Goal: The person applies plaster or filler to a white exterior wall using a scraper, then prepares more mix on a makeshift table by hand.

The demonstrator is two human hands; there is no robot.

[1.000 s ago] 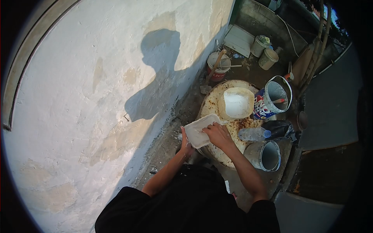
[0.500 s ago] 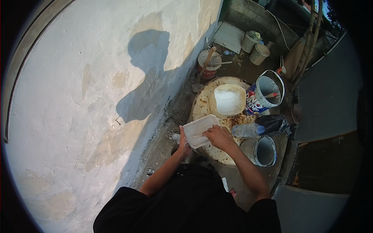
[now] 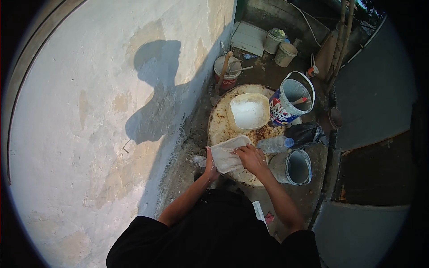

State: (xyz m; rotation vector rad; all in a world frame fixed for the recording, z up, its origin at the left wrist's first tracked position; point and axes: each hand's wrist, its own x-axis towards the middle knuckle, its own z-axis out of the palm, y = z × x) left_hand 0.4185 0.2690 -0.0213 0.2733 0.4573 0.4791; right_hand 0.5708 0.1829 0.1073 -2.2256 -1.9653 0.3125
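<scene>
A shallow whitish tray (image 3: 225,157) is tilted in front of my body, over the near edge of a round, rust-stained drum top (image 3: 219,123). My left hand (image 3: 211,166) grips its left side from below. With bent fingers, my right hand (image 3: 251,158) reaches into the tray's right part; what its fingertips hold, if anything, is too small to make out. Beyond the tray, a cream tub (image 3: 250,111) with white powder rests on the drum top. A clear plastic bottle (image 3: 273,144) with a blue cap lies just right of my right hand.
A handled paint bucket (image 3: 280,107) with a brush stands right of the tub. Nearer are a black bag (image 3: 305,135) and a grey bucket (image 3: 290,167). A white bucket (image 3: 229,80) with tools stands by the patched wall (image 3: 89,134) on the left. Two pails stand farther back.
The surroundings have shifted slightly left in view as the camera turned. My right fingers have moved a little within the tray; my left hand still holds it.
</scene>
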